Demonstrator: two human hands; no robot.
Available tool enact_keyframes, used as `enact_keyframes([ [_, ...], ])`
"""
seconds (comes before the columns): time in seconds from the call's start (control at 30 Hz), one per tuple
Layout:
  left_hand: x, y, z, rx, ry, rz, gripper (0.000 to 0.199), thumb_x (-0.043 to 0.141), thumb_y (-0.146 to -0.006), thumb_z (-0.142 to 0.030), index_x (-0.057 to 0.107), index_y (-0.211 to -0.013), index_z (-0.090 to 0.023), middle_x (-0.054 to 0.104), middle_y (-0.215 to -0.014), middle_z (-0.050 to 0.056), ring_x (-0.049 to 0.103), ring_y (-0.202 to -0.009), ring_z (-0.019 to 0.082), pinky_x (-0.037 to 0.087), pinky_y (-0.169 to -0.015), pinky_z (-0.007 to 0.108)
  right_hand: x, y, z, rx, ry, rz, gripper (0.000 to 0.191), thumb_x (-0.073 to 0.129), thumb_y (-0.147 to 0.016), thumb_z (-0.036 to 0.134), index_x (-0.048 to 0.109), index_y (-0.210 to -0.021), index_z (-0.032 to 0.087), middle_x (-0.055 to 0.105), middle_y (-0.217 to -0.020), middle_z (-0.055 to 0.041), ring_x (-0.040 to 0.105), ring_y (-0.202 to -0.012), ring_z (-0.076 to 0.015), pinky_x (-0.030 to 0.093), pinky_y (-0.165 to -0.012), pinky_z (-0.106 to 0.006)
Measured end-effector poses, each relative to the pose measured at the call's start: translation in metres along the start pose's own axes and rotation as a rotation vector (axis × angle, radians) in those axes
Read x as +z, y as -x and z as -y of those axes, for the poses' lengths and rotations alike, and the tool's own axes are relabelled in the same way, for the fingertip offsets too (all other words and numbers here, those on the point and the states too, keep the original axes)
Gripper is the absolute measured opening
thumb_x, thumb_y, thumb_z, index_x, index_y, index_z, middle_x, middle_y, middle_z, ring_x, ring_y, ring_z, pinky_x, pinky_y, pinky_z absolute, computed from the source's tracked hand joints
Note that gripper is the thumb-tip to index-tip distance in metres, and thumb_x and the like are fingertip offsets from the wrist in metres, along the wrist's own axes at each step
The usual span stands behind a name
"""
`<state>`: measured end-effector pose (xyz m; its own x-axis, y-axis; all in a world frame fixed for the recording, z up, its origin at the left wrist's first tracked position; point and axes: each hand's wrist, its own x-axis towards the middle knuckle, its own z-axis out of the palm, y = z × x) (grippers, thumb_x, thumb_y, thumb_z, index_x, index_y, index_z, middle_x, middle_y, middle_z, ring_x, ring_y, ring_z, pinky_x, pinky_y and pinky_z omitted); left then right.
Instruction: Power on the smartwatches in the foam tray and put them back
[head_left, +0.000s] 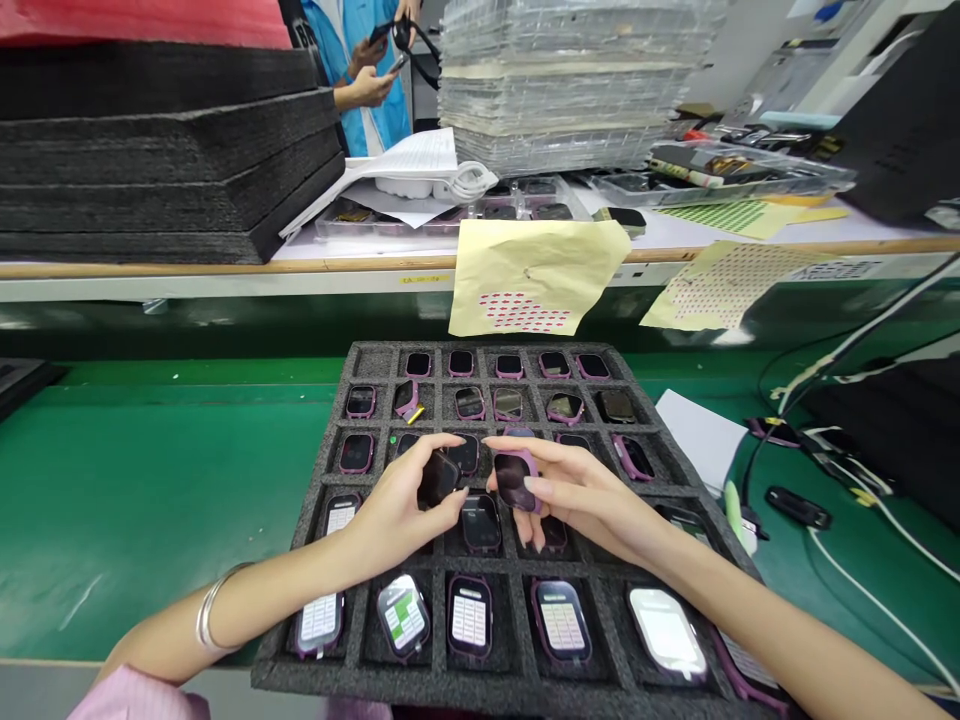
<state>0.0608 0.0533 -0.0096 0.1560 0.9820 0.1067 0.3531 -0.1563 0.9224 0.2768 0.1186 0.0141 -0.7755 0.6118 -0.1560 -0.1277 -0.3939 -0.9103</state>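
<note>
My right hand [574,490] grips a purple-framed smartwatch [514,482] between thumb and fingers, its dark screen facing up. Beside it, my left hand [409,495] is curled around a dark-screened watch body [438,479], thumb and index finger at its edges. Both hands are over a black foam tray [341,690] divided into square pockets. Several similar watches lie in the pockets. Those in the front row have lit screens, such as one with a white keypad-like display [471,618] and one with a green and white display [404,615]. Most farther back are dark.
Yellow sticker sheets [536,275] hang from the shelf edge behind the tray. Above are stacked black foam trays [135,170] and clear plastic trays [562,90]. Cables and a black device [798,507] lie at the right. A person in blue [390,100] stands behind, holding phones.
</note>
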Motion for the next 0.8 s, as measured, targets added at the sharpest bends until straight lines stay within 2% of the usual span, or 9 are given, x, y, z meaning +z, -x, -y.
enact_keyframes([
  [0.17,0.0009,-0.001,-0.0012,0.027,0.011,0.002,0.042,0.056,-0.083,-0.019,0.047,-0.124,-0.021,0.06,-0.121,0.006,0.057,-0.11,0.021,0.043,-0.096,0.031,-0.0025,-0.0016,-0.0001,0.006,-0.012,0.038,0.05,0.068,-0.085,0.025,0.053,-0.132,0.016,0.068,-0.084,-0.007,0.069,-0.066,-0.0193,0.055,-0.054,-0.027],
  [0.33,-0.0008,0.0007,-0.0036,0.033,-0.02,0.044,0.038,0.056,-0.081,-0.016,0.05,-0.119,-0.02,0.063,-0.115,0.006,0.058,-0.106,0.021,0.043,-0.095,0.032,-0.0033,-0.001,-0.0015,0.013,0.02,0.013,0.046,0.07,-0.085,0.026,0.058,-0.127,0.013,0.066,-0.073,-0.0034,0.067,-0.059,-0.0162,0.055,-0.053,-0.026],
  [0.57,-0.0015,0.0015,-0.0067,0.037,-0.02,0.003,0.042,0.056,-0.081,-0.017,0.048,-0.122,-0.021,0.061,-0.12,0.006,0.057,-0.11,0.021,0.042,-0.097,0.032,0.0,0.0003,-0.0015,0.0,0.043,0.0,0.049,0.07,-0.083,0.028,0.058,-0.128,0.014,0.064,-0.074,-0.0028,0.065,-0.056,-0.0144,0.054,-0.049,-0.024],
  [0.73,-0.0019,0.0032,-0.0078,0.02,-0.03,0.064,0.036,0.056,-0.082,-0.018,0.05,-0.117,-0.022,0.063,-0.114,0.005,0.058,-0.105,0.021,0.043,-0.093,0.032,-0.0028,0.0004,-0.0033,0.039,0.085,-0.001,0.048,0.07,-0.083,0.03,0.058,-0.128,0.015,0.065,-0.081,-0.0046,0.064,-0.055,-0.0138,0.054,-0.049,-0.024],
  [0.8,-0.002,0.0031,-0.0068,0.005,-0.027,0.074,0.037,0.056,-0.083,-0.019,0.049,-0.118,-0.022,0.063,-0.114,0.005,0.058,-0.106,0.022,0.043,-0.094,0.033,-0.0035,0.0008,-0.0038,0.048,0.1,-0.001,0.05,0.07,-0.083,0.031,0.058,-0.128,0.014,0.065,-0.078,-0.0038,0.063,-0.054,-0.0133,0.054,-0.049,-0.024],
])
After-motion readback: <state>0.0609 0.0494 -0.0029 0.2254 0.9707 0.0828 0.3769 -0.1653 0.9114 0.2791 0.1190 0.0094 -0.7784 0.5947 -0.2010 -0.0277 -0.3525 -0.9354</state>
